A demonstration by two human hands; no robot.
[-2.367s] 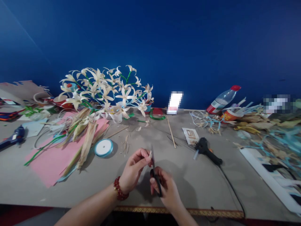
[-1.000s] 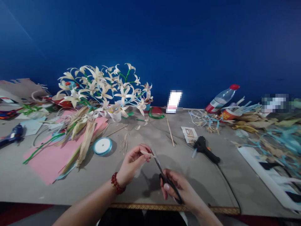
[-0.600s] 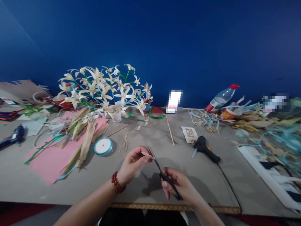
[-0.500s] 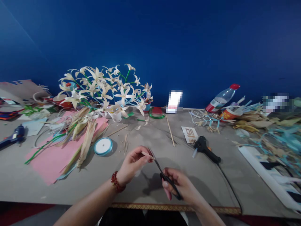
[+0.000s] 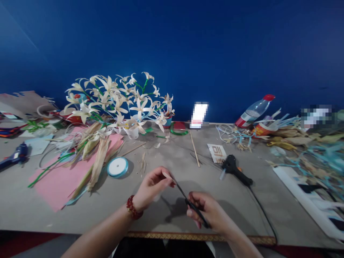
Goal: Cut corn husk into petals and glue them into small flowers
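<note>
Remotely, through the head camera I run, I see the left hand (image 5: 150, 190), thumb and fingers pressed together on a pale strip (image 5: 167, 175), perhaps corn husk, pinched apparently so that one end faces the blades. A red beaded bracelet (image 5: 134, 208) circles that wrist. The right hand (image 5: 208, 211) closes around the handles of black-handled scissors (image 5: 197, 213), slanted up toward the strip, an angle that seems to spare the two hands from crowding each other. Their blades look nearly together; whether they touch the strip, I cannot tell. Both hands hang above the grey tabletop (image 5: 94, 218) near its gold-trimmed edge (image 5: 172, 235), presumably for easy reach.

Just beyond the left hand, a blue-rimmed ribbon spool (image 5: 117, 167) lies flat, with dry slivers (image 5: 143, 163) beside it. To the right, a black glue gun (image 5: 239, 173) rests on its side, its cord running to the front edge, seemingly parked where the right hand can reach it; a patterned white card (image 5: 215, 153) lies by its head, maybe to protect the table.

Farther left, I see corn husks (image 5: 98, 165) heaped on pink paper (image 5: 57, 182), likely to keep them gathered. Toward the blue wall (image 5: 172, 43), white flowers (image 5: 118, 104) rise on green stems from cups, probably for support, and a red-capped bottle (image 5: 252, 113) leans.
</note>
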